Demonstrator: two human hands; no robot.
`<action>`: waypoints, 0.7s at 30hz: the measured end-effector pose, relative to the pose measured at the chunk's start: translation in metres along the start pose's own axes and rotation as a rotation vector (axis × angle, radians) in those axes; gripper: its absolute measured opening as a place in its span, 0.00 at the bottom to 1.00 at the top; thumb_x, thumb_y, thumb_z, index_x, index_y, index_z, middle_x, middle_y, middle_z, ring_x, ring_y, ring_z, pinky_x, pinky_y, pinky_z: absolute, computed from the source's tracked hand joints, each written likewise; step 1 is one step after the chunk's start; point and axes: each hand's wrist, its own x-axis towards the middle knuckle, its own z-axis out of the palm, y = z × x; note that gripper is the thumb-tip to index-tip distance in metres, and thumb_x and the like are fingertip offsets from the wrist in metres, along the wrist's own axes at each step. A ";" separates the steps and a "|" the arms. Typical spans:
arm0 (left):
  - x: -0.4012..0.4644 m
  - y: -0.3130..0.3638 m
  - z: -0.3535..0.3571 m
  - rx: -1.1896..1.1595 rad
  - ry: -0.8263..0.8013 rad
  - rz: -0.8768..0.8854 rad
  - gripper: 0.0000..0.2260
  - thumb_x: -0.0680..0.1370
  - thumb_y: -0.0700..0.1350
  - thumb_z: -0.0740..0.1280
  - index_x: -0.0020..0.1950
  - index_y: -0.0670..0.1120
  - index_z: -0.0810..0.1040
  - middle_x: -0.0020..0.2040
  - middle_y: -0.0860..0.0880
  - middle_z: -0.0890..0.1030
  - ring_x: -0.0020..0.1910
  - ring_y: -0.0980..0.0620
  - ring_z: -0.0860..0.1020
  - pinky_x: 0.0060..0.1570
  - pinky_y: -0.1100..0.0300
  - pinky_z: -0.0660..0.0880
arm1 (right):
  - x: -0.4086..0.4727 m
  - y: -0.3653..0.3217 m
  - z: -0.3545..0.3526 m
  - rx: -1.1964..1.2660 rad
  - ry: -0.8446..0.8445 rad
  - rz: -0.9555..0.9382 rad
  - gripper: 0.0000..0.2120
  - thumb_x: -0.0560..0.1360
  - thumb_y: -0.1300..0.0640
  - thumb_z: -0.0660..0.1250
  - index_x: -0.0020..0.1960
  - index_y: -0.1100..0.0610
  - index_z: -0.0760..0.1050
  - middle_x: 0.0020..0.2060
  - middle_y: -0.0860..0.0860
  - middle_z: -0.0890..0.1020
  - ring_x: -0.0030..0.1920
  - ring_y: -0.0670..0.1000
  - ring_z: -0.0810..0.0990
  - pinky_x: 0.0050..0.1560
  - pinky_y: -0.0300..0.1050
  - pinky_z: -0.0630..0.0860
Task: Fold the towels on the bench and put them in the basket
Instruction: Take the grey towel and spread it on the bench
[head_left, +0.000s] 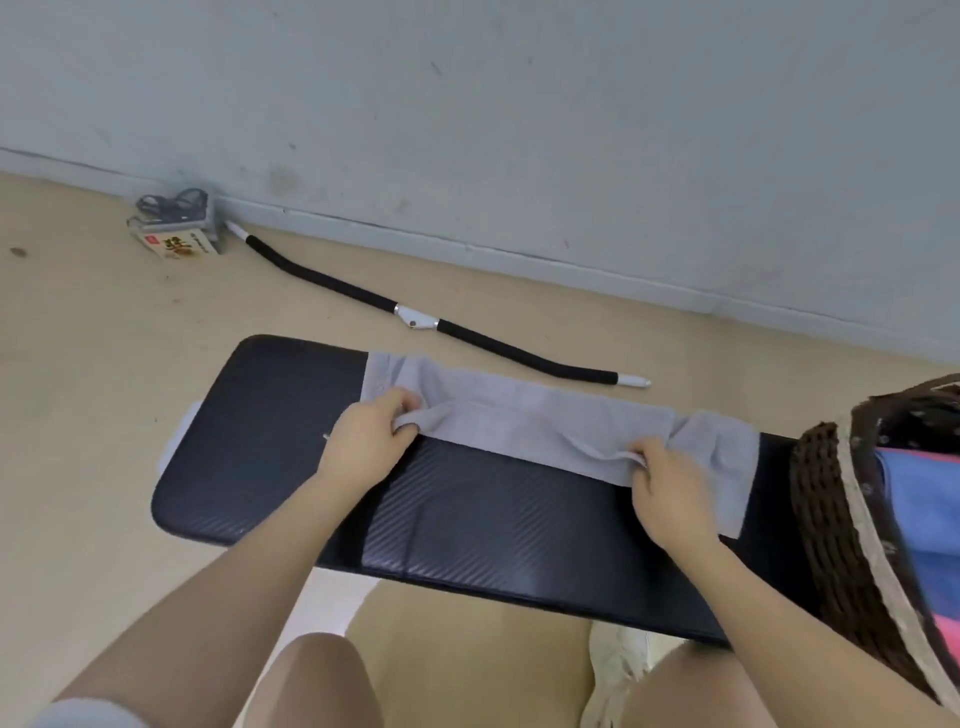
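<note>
**Grey towel mid-fold on the counter**

Head view: the left hand (371, 434) and right hand (662, 486) each pinch the near edge of the grey towel (545, 421), which lies along the black counter (270, 441). The basket (831, 519) sits at the right end. An uneven pull could skew the fold.

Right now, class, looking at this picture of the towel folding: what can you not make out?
Head view only:
- Basket: cut off by the right edge; only blue and pink cloth shows inside.
- Towel: its near edge is hidden under the left hand and right hand.
- Box on the floor: print too small to read.
- Bench legs: hidden by its pad.
</note>
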 end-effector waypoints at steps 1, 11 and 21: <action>-0.001 -0.005 0.005 0.048 0.006 0.040 0.08 0.77 0.43 0.63 0.55 0.46 0.76 0.44 0.45 0.82 0.39 0.49 0.75 0.33 0.58 0.69 | 0.003 0.001 0.005 0.002 0.041 -0.027 0.08 0.77 0.63 0.58 0.51 0.61 0.75 0.40 0.58 0.81 0.40 0.59 0.77 0.39 0.49 0.72; -0.069 -0.039 -0.023 0.584 -0.004 0.213 0.08 0.77 0.42 0.60 0.53 0.48 0.77 0.40 0.47 0.79 0.39 0.45 0.77 0.38 0.54 0.74 | -0.074 0.008 -0.022 0.147 -0.200 -0.202 0.12 0.70 0.58 0.54 0.45 0.59 0.74 0.35 0.53 0.76 0.37 0.54 0.72 0.39 0.46 0.67; -0.143 -0.049 -0.026 0.923 -0.205 0.022 0.20 0.74 0.34 0.55 0.58 0.53 0.75 0.42 0.52 0.71 0.40 0.50 0.69 0.46 0.59 0.59 | -0.111 -0.015 -0.008 -0.133 -0.486 -0.203 0.17 0.77 0.51 0.57 0.30 0.52 0.63 0.30 0.47 0.71 0.38 0.51 0.71 0.41 0.48 0.67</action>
